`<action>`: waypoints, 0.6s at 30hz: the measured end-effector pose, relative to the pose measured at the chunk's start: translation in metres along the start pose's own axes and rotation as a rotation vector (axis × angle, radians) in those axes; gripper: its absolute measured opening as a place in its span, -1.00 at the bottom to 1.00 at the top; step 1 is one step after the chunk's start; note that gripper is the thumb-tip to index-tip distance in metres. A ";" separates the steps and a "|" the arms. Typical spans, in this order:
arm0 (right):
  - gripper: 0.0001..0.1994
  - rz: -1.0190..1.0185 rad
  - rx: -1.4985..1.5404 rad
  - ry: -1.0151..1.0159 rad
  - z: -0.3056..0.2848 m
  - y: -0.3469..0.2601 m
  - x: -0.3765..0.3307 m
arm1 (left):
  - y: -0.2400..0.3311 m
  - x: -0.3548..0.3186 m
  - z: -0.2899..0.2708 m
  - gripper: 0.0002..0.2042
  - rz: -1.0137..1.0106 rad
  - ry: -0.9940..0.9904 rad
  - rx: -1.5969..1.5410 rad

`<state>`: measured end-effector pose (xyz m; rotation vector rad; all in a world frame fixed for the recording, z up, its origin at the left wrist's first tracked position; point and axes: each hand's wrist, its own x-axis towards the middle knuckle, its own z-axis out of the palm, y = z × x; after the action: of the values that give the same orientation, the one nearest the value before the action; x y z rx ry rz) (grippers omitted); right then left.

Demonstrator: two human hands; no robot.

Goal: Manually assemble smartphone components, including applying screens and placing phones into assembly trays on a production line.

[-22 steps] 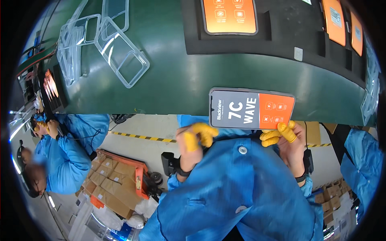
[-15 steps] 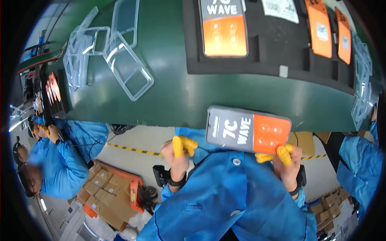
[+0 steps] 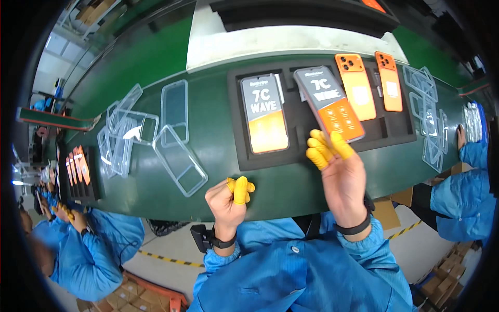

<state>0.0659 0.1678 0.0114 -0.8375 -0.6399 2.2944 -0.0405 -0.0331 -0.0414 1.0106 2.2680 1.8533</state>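
My right hand (image 3: 343, 177), with yellow finger cots, grips the near end of a phone (image 3: 327, 101) whose screen sticker is grey and orange. The phone lies slanted over an empty slot of the black foam tray (image 3: 236, 156) on the green conveyor belt (image 3: 291, 192). A second phone (image 3: 264, 112) with the same sticker lies face up in the slot to its left. Two orange phones (image 3: 356, 86) lie back up in the slots to its right. My left hand (image 3: 228, 200) hovers at the belt's near edge, fingers curled with nothing in them.
Several clear phone cases (image 3: 179, 158) lie loose on the belt left of the tray, and more (image 3: 429, 114) lie to its right. Another tray of phones (image 3: 78, 171) sits far left by a co-worker in blue (image 3: 78, 239). A second person's sleeve (image 3: 468, 187) is at the right.
The phone was held in both hands near my body. My left hand has let go, and my right hand has carried the phone forward over the tray.
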 end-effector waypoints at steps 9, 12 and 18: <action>-0.53 0.223 -0.139 -0.008 0.010 0.002 0.009 | 0.001 0.008 0.008 -0.84 -0.012 -0.109 0.308; -0.42 0.430 -0.248 -0.141 0.002 -0.021 0.004 | 0.001 0.008 0.006 -0.82 -0.011 -0.119 0.311; -0.45 0.584 -0.564 -0.301 -0.020 -0.061 0.015 | -0.001 0.008 0.009 -0.81 0.022 -0.134 0.325</action>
<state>0.0934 0.2252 0.0291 -1.0413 -1.3704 2.8436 -0.0430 -0.0214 -0.0423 1.1612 2.5340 1.4016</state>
